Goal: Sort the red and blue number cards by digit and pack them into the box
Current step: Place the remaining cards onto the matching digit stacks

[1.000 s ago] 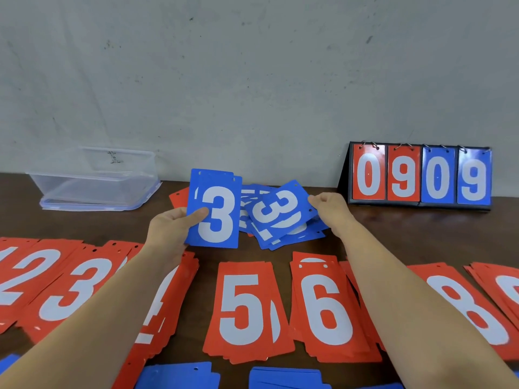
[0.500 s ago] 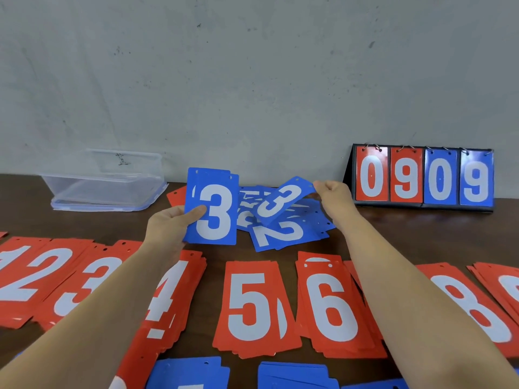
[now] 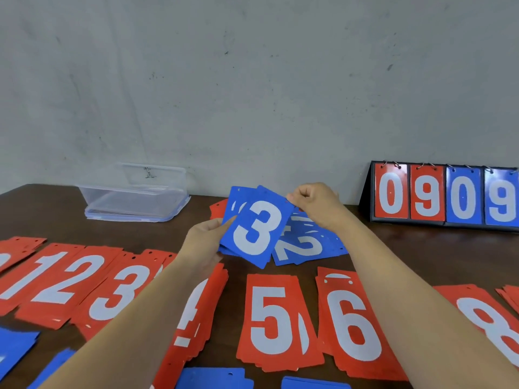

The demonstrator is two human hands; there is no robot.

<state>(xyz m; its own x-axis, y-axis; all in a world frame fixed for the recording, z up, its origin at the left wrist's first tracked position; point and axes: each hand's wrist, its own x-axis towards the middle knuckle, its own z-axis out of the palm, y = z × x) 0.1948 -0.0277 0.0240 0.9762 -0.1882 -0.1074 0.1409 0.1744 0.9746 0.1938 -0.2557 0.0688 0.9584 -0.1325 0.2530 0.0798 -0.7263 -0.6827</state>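
My left hand [image 3: 207, 240] holds a small stack of blue 3 cards above the table. My right hand [image 3: 314, 203] pinches the top corner of one blue 3 card [image 3: 257, 228] and lays it tilted on the front of that stack. Behind lies a loose pile of blue cards [image 3: 306, 242] with a 2 on top. Red card stacks run along the table in front: 1, 2 [image 3: 67, 279], 3 [image 3: 120, 290], 4, 5 [image 3: 272, 318], 6 [image 3: 354, 324] and 8 [image 3: 494, 327]. The clear plastic box [image 3: 134, 195] stands at the back left.
A black flip scoreboard [image 3: 446, 195] showing 0 9 0 9 stands at the back right against the grey wall. More blue card stacks [image 3: 213, 379] lie along the near edge. A few red cards [image 3: 219, 206] peek out behind the blue pile.
My right hand lifted a blue 3 card off the loose pile and carried it left onto the stack in my left hand. A blue 2 now tops the pile.
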